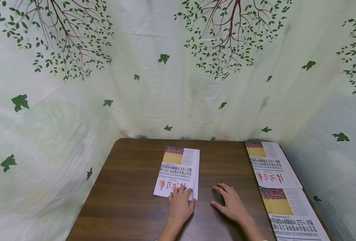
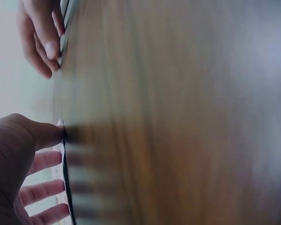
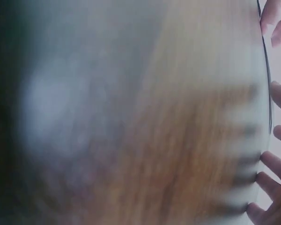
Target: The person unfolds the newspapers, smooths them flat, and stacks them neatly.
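Note:
A folded newspaper (image 1: pixel 178 172) with red characters and a yellow picture lies upside down to my view, near the middle of the brown table. My left hand (image 1: pixel 180 205) rests on its near right corner, fingers spread over the print and thumb by the edge. In the left wrist view, the fingers (image 2: pixel 44 188) of that hand lie extended along the paper. To the right of the newspaper, my right hand (image 1: pixel 231 203) is low over the tabletop, apart from the paper, with fingers loosely extended. The right wrist view shows its spread fingers (image 3: pixel 270 185) close to the table surface.
Along the table's right edge lie two more sets of folded newspapers, a far one (image 1: pixel 269 165) and a near one (image 1: pixel 292 214) meeting end to end. A pale curtain (image 1: pixel 181 100) printed with trees and leaves hangs behind and beside the wooden table (image 1: pixel 120 187).

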`<state>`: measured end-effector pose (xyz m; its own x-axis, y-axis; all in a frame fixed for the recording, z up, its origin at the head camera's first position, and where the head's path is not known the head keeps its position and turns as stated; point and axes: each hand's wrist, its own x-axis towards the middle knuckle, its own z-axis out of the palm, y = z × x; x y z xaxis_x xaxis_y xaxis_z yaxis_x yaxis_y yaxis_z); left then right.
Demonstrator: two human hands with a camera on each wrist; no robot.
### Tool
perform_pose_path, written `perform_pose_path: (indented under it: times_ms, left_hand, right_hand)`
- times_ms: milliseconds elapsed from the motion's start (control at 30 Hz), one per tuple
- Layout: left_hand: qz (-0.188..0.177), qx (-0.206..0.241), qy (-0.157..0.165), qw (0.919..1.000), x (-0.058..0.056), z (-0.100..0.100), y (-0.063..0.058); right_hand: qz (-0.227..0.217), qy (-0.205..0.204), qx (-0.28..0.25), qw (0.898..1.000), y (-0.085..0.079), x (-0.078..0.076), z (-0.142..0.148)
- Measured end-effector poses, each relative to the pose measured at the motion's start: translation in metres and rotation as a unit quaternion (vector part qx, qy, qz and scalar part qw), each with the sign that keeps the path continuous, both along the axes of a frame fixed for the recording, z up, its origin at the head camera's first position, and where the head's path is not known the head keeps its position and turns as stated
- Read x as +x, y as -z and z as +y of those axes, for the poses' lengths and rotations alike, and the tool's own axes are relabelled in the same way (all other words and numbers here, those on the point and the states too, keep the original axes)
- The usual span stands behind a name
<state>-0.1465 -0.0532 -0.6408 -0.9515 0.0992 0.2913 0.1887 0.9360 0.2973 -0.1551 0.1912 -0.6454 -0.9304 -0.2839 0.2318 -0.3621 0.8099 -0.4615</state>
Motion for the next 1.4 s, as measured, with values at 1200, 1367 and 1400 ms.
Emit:
perform_pose_path:
  times_ms: [1200, 1367, 1400]
  left_hand:
    - [0.004, -0.025, 0.048, 0.9985, 0.014, 0.061, -0.003]
    - [0.007, -0.017, 0.045, 0.9988, 0.014, 0.062, -0.005]
    - [0.006, -0.02, 0.046, 0.9987, 0.014, 0.062, -0.005]
  right_hand:
    - [-0.001, -0.017, -0.061, 0.998, 0.001, 0.004, -0.006]
    - [0.009, -0.03, -0.038, 0.999, 0.001, 0.003, -0.006]
    - [0.013, -0.033, -0.035, 0.999, 0.001, 0.002, -0.006]
